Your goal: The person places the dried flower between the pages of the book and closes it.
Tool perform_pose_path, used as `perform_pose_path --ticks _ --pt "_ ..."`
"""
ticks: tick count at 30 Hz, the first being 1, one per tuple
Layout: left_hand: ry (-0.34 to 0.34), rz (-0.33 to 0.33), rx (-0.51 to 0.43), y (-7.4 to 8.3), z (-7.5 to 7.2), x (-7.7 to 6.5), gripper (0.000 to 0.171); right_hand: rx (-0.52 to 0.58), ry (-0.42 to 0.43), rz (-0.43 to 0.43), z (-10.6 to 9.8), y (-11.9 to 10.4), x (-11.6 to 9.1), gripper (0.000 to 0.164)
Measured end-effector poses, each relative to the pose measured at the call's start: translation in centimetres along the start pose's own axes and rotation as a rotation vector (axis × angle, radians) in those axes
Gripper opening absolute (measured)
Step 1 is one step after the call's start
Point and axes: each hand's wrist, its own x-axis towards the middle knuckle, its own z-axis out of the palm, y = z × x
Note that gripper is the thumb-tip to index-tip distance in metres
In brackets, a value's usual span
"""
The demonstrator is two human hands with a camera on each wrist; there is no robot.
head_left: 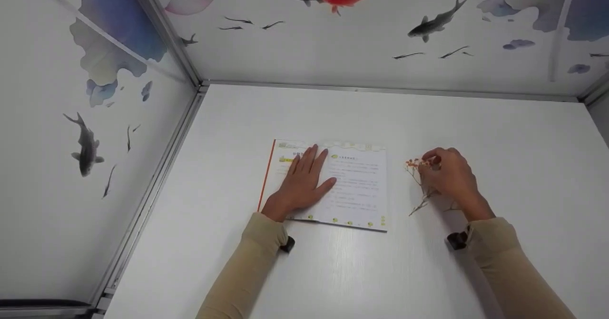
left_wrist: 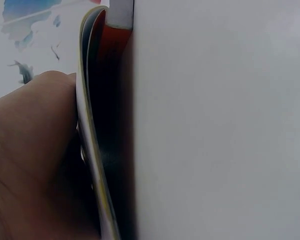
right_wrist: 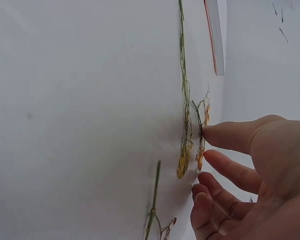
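Observation:
In the head view a book point(head_left: 357, 185) with printed pages facing up lies on the table, a red edge along its left side. My left hand point(head_left: 302, 185) rests on it with fingers spread and straight. The left wrist view shows the book's near edge point(left_wrist: 92, 140) curving beside the hand. To the right of the book, my right hand point(head_left: 449, 174) pinches a dried sprig with small orange flowers point(head_left: 413, 163) between thumb and fingertips. A long green stem with a yellow head point(right_wrist: 184, 100) lies beside that sprig in the right wrist view; another sprig point(right_wrist: 152, 210) is nearer.
The white table point(head_left: 352, 271) meets panel walls at the back point(head_left: 357, 47) and left point(head_left: 43, 166), printed with fish and lily leaves. A metal frame strip point(head_left: 285, 84) runs along the back edge. A dark object point(head_left: 43, 304) shows at the lower left corner.

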Motion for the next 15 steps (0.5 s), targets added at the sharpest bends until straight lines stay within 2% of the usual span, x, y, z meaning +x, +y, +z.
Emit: perform_pose_path --ticks 5,8,12,15 --pt "-0.009 -0.004 -0.003 0.11 0.0 -0.07 0.077 0.016 -0.009 0.035 0.03 0.05 -0.02 0.03" --pt "-0.003 0.001 0.009 0.1 0.01 -0.1 0.077 0.033 -0.01 0.052 0.03 0.03 -0.07 0.034" --pt "-0.003 0.007 0.01 0.05 0.01 -0.05 0.076 0.041 0.007 0.013 0.03 0.16 -0.06 0.04" --pt "-0.001 0.013 0.004 0.02 -0.04 0.0 0.076 0.041 0.02 -0.024 -0.01 0.28 0.0 0.035"
